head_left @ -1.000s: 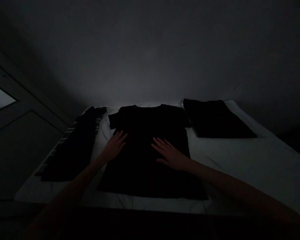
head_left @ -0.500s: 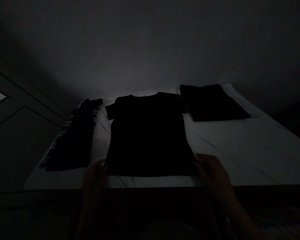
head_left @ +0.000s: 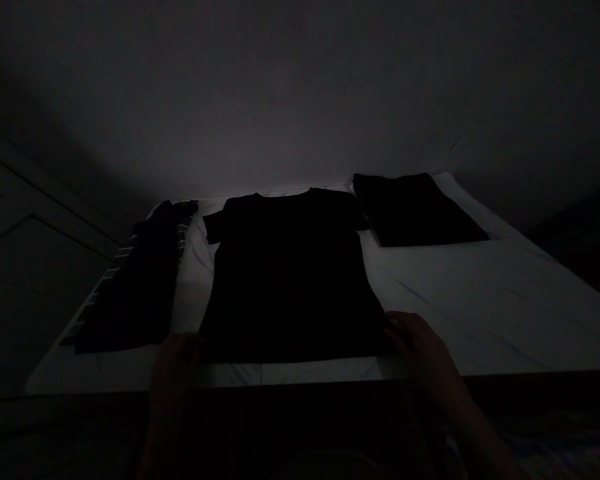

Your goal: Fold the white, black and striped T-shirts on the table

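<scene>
A black short-sleeved shirt [head_left: 290, 280] lies spread flat on the pale marbled table [head_left: 455, 300], its neckline toward the wall and its hem near the front edge. At the hem's left corner, my left hand [head_left: 176, 357] has its fingers closed on the shirt's edge. My right hand [head_left: 416, 340] pinches the right corner of the hem. Both hands are dim, and the fingertips are partly lost against the dark cloth.
Dark clothing [head_left: 140, 287] lies over a striped garment [head_left: 95, 293] on the table's left side. A folded black cloth [head_left: 417, 210] rests at the back right, close to the shirt's right sleeve. A grey wall [head_left: 280, 100] rises behind the table.
The view has shifted slightly, so the shirt and piles appear a little further left and lower. My left hand's fingers look closer together at the hem corner; my right hand remains at its corner.
</scene>
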The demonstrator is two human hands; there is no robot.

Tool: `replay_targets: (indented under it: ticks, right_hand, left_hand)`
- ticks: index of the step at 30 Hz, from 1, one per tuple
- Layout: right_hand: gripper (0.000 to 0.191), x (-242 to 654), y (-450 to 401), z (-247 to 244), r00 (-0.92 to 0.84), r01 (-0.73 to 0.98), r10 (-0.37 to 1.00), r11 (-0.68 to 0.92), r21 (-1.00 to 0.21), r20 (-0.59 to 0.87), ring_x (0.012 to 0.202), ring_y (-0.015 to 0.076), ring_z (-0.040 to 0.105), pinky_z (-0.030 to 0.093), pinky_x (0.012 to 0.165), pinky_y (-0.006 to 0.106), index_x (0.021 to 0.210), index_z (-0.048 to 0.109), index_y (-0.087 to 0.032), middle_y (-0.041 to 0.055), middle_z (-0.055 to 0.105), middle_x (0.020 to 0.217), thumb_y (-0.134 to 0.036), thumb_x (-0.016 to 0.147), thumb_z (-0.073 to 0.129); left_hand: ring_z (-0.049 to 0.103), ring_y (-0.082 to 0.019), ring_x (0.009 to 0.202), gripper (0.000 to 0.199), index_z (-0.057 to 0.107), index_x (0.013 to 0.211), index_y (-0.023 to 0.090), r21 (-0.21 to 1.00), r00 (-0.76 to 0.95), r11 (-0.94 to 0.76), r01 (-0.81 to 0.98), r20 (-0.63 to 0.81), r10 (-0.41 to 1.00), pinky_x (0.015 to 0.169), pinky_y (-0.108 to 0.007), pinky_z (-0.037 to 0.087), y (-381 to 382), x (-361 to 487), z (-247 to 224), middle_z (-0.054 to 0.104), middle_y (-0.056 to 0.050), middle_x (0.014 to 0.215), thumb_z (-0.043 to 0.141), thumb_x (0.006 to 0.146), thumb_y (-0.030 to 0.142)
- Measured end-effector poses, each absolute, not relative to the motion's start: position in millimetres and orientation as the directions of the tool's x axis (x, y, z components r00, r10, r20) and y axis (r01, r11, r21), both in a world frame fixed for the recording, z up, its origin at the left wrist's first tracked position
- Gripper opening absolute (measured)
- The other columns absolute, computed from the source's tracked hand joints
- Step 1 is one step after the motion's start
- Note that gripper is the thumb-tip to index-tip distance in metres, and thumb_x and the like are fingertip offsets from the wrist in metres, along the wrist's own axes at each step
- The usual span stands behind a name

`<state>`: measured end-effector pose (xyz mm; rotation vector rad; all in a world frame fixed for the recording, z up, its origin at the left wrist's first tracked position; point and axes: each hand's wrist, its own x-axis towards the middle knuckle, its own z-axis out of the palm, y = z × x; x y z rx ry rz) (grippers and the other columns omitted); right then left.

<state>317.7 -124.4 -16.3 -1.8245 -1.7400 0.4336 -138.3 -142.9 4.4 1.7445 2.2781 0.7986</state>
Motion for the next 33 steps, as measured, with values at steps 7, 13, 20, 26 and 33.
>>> replay_targets:
  ticks: [7,13,20,26,33]
  right_hand:
    - [0.039,319,-120,-12,-0.006,0.907,0.980,0.089,-0.411,0.198,0.091,0.0279,0.067,0.057,0.073,0.042,0.124,0.059,-0.024,0.0128,0.061,0.113,-0.039,0.090,0.048]
    - [0.057,285,-98,-18,-0.384,0.856,0.879,0.454,-0.247,0.284,0.145,0.0306,0.030,0.038,0.111,0.053,0.150,0.036,-0.027,0.0090,0.030,0.160,-0.038,0.095,0.046]
    - [0.065,307,-90,-40,-0.604,0.771,0.784,0.620,-0.145,0.142,0.143,0.0290,0.035,0.039,0.111,0.054,0.153,0.030,-0.035,0.0055,0.032,0.159,-0.045,0.093,0.052]
    - [0.040,282,-28,15,-0.687,0.693,0.727,0.665,-0.277,0.027,0.119,0.0284,0.062,0.050,0.101,0.051,0.129,0.064,-0.035,0.0046,0.066,0.129,-0.048,0.093,0.051]
    - [0.036,110,95,65,-0.674,0.698,0.739,0.635,-0.330,-0.005,0.114,0.0223,0.064,0.049,0.101,0.037,0.122,0.068,-0.023,0.0051,0.069,0.125,-0.029,0.097,0.042]
  left_hand:
    - [0.065,-0.028,0.097,0.026,0.069,0.099,0.024,0.262,-0.133,0.051,0.964,0.307,0.942,0.089,-0.046,0.052,-134,-117,17,0.069,-0.009,0.107,0.047,0.086,0.027]
    - [0.034,-0.029,0.144,0.048,0.045,0.144,0.026,0.224,0.134,-0.210,0.952,0.312,0.941,0.114,-0.053,0.035,-110,-71,-6,0.039,-0.009,0.156,0.043,0.096,0.032]
    - [0.024,-0.031,0.148,0.059,0.028,0.154,0.029,0.154,0.200,-0.237,0.959,0.223,0.954,0.115,-0.055,0.032,-118,-77,-30,0.027,-0.008,0.161,0.044,0.098,0.040]
    - [0.047,-0.025,0.136,0.048,0.054,0.139,0.031,0.422,0.329,-0.300,0.855,0.005,0.944,0.110,-0.041,0.041,-92,-114,12,0.051,-0.005,0.148,0.057,0.092,0.042]
    - [0.063,-0.022,0.115,0.030,0.067,0.118,0.026,0.301,-0.064,0.054,0.952,0.023,0.998,0.099,-0.030,0.046,67,-168,66,0.070,-0.004,0.122,0.058,0.091,0.036]
